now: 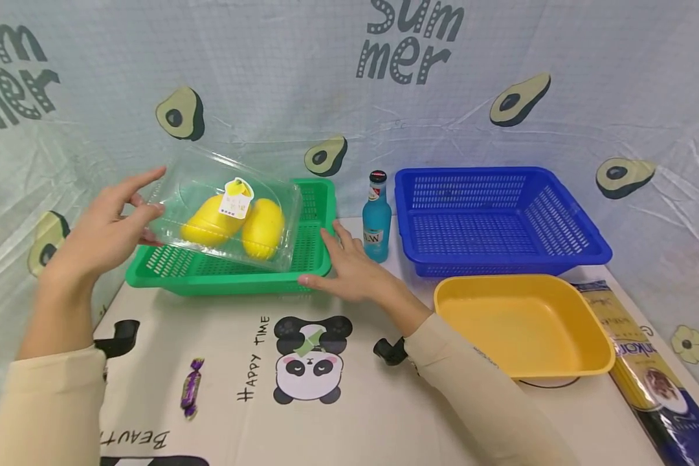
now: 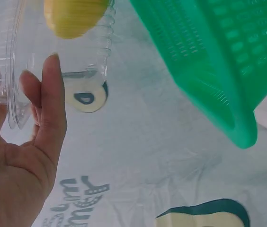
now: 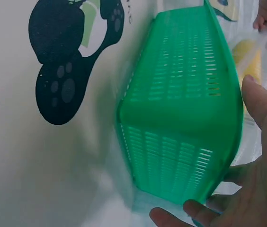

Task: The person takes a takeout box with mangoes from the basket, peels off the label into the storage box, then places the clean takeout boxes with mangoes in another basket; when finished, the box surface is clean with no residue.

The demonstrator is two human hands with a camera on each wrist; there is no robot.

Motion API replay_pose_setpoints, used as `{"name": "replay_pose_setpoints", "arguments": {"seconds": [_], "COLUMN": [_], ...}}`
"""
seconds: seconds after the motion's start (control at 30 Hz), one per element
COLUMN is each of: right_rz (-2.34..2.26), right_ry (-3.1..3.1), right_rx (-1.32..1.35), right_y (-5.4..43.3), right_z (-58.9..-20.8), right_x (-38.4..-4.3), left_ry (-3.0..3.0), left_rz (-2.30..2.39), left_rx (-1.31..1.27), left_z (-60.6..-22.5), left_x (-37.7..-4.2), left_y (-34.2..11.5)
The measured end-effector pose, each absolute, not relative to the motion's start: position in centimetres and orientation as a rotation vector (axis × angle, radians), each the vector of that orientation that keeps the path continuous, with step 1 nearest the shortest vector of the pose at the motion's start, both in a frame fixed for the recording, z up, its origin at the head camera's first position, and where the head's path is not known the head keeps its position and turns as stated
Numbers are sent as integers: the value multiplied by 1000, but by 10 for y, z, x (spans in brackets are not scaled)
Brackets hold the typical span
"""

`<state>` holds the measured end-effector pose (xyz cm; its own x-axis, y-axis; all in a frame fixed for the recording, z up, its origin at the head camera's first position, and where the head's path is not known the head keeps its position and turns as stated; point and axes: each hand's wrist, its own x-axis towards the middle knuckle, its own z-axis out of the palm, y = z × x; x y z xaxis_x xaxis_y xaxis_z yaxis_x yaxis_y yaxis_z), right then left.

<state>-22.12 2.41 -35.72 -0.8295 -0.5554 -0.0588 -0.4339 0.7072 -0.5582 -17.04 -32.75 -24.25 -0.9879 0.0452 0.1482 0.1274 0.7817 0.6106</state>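
My left hand [image 1: 101, 226] grips a clear plastic box [image 1: 210, 181] by its left end, thumb on the near side. Inside the box lie two yellow fruits [image 1: 262, 228] that look like mangoes, behind a white label [image 1: 236, 199] on the lid. Tilted, the box is over the green basket [image 1: 227, 285]. In the left wrist view the fingers [image 2: 52, 104] bend round the box's edge. My right hand [image 1: 355, 265] rests at the basket's front right corner with its fingers spread. The right wrist view shows the thumb [image 3: 256, 97] by the basket's rim.
A blue bottle [image 1: 377, 223] stands right of the green basket. Further right are a blue basket [image 1: 466, 268] and a yellow tray [image 1: 518, 327], beside a long noodle-like packet [image 1: 646, 369]. A purple-wrapped candy [image 1: 191, 388] lies at the front left.
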Motion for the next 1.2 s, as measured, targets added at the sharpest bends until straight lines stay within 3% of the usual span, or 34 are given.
{"name": "replay_pose_setpoints", "arguments": {"seconds": [0.17,0.47,0.83,1.2], "right_rz": [-755,-748,-902,-900], "right_ry": [2697,2704,2615,2603], "right_rx": [-836,-955,-1120,-1149], "right_y": [31,46,77,111], "right_z": [-350,-341,-331,-333], "right_x": [-217,-205,-180,-161], "left_ry": [-2789,-2679,-2658,-2650], "left_rz": [-913,-885,-1252,-1501], "left_rx": [-22,-56,-242,-409], "left_z": [-239,-242,-259,-277], "left_x": [-151,-117,-96,-91], "left_y": [-324,-326,-314,-273]}}
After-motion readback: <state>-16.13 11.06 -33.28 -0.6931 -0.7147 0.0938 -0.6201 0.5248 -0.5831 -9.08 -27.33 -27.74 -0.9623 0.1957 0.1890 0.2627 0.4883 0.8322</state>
